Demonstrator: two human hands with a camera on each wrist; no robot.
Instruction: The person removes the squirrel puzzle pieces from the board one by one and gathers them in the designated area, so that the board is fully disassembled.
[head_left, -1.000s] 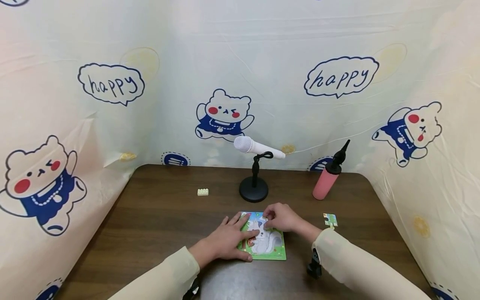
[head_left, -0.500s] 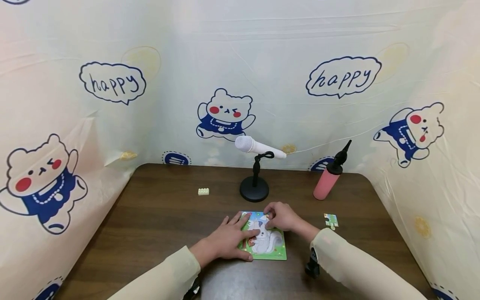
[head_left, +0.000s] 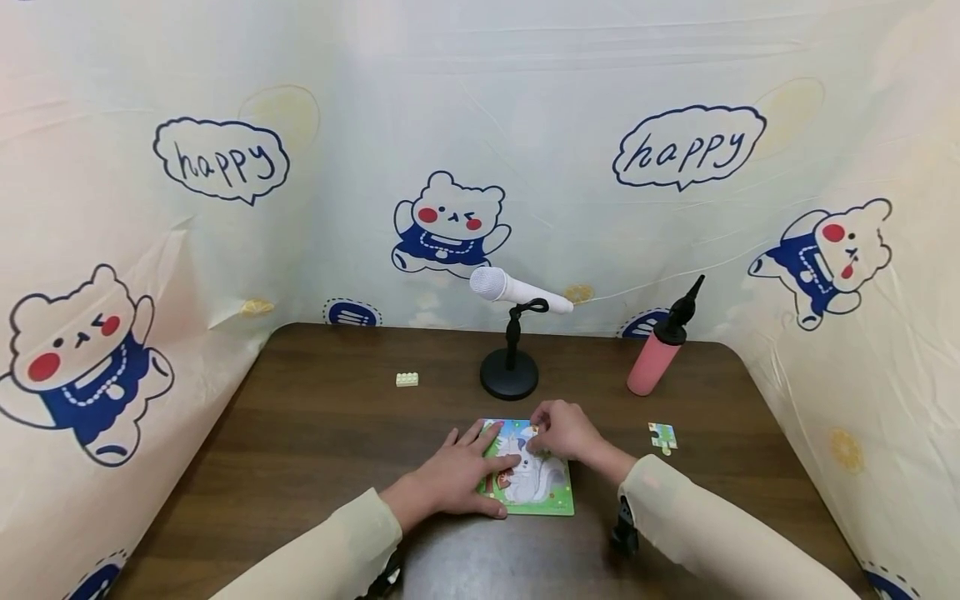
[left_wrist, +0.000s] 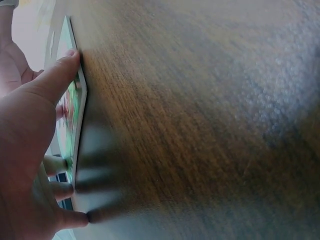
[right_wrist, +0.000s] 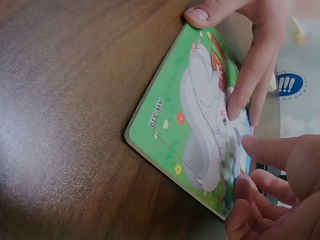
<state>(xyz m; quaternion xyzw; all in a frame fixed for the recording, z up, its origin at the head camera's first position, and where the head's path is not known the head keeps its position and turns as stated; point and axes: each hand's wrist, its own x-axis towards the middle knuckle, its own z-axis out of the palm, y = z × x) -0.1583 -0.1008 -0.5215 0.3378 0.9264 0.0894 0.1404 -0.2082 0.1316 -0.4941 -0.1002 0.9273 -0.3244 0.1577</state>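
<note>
A square jigsaw puzzle [head_left: 551,500] with a white squirrel on a green and blue picture lies flat on the table. My left hand [head_left: 453,477] is spread over its left side, fingers on the picture and thumb at the front edge; in the left wrist view the thumb [left_wrist: 62,70] rests on the puzzle's rim. My right hand [head_left: 566,431] is at the far right part, thumb and curled fingertips pinching a small piece against the picture, mostly hidden by the fingers. In the right wrist view the right thumb [right_wrist: 267,149] touches the squirrel's head area.
A loose puzzle piece [head_left: 663,437] lies right of the right hand. Behind the puzzle stand a white microphone [head_left: 517,290] on a black stand [head_left: 509,375] and a pink hand pump [head_left: 654,365]. A cream toy brick [head_left: 407,379] sits at the back left of the brown table [head_left: 322,442].
Both hands stay at the puzzle. The right hand's fingers shift only slightly at its far right part. The whole view has tilted a little.
</note>
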